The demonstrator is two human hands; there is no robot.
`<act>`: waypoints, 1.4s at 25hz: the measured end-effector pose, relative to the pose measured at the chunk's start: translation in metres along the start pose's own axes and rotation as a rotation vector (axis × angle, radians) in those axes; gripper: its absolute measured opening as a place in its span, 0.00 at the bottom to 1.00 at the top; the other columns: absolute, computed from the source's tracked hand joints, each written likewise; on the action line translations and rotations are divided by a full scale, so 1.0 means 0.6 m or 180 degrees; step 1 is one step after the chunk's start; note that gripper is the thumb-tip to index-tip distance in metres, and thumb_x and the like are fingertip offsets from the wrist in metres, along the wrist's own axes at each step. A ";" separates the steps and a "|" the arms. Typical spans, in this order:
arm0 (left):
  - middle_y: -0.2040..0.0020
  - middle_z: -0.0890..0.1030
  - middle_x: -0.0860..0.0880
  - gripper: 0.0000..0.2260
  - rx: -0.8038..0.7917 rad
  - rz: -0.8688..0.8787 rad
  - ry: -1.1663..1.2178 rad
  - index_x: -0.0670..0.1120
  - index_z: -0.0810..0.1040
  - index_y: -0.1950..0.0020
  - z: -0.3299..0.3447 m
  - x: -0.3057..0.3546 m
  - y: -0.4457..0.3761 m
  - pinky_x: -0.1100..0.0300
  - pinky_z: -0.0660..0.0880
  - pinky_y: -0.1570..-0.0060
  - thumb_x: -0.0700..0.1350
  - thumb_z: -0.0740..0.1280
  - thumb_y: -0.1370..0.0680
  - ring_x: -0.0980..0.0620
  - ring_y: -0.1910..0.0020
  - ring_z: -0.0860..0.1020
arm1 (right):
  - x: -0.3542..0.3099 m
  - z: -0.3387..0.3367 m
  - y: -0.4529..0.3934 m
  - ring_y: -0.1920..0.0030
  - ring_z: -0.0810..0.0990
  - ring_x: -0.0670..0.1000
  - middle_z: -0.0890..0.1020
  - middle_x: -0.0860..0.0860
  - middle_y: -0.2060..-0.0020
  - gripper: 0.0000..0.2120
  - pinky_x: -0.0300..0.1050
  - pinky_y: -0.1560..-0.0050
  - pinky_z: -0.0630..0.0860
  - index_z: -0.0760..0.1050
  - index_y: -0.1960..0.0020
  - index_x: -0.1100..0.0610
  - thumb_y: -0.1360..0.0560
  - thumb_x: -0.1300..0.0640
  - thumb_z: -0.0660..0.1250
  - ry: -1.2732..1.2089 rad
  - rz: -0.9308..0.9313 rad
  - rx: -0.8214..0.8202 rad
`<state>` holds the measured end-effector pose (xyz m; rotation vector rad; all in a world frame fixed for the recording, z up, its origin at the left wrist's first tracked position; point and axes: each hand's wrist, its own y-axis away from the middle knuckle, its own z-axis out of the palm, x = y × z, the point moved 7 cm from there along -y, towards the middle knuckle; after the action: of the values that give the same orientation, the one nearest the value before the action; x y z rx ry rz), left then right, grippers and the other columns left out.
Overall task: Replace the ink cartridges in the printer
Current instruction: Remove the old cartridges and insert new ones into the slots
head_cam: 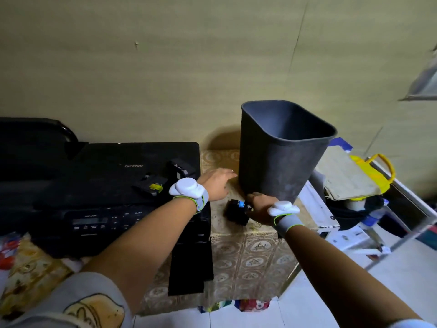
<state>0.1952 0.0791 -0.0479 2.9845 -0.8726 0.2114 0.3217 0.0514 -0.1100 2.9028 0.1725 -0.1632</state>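
Here, two cartridges (151, 185) lie on the black printer (101, 185) lid near its right edge. The right hand (260, 207) pinches a blue-labelled cartridge (237, 211) on the table (248, 256) beside a grey bin (281, 150). The left hand (216, 183) reaches flat, fingers straight, holding nothing. Replacement seems midway.

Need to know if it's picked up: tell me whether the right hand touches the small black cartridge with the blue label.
Touching. The head view shows the right hand with fingers on the black blue-labelled cartridge.

Hands (218, 183) beside grey bin (281, 150)
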 end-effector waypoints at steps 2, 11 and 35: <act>0.22 0.61 0.52 0.26 -0.0321 -0.0064 -0.0071 0.51 0.63 0.24 0.031 0.004 -0.010 0.55 0.63 0.27 0.43 0.62 0.22 0.50 0.24 0.61 | 0.031 0.022 -0.002 0.36 0.73 0.57 0.71 0.53 0.35 0.22 0.50 0.40 0.72 0.67 0.37 0.53 0.28 0.46 0.63 -0.0117 0.0202 -0.0156; 0.26 0.64 0.45 0.30 -0.1066 -0.0285 -0.0165 0.45 0.61 0.25 0.138 0.003 -0.052 0.52 0.72 0.36 0.46 0.67 0.25 0.45 0.29 0.69 | 0.068 0.105 -0.046 0.36 0.72 0.62 0.66 0.53 0.35 0.30 0.57 0.37 0.70 0.61 0.33 0.55 0.30 0.45 0.64 -0.0514 0.0601 -0.0564; 0.28 0.66 0.43 0.28 -0.1163 -0.0240 -0.0442 0.43 0.60 0.25 0.212 -0.018 -0.078 0.52 0.65 0.31 0.47 0.64 0.22 0.43 0.30 0.69 | 0.030 0.140 -0.128 0.36 0.70 0.63 0.63 0.60 0.32 0.33 0.55 0.39 0.72 0.59 0.30 0.61 0.29 0.52 0.69 -0.0664 0.0203 -0.0665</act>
<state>0.2272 0.1164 -0.1745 2.7047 -0.7156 -0.1446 0.3212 0.1077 -0.2103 2.6581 0.0571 -0.4091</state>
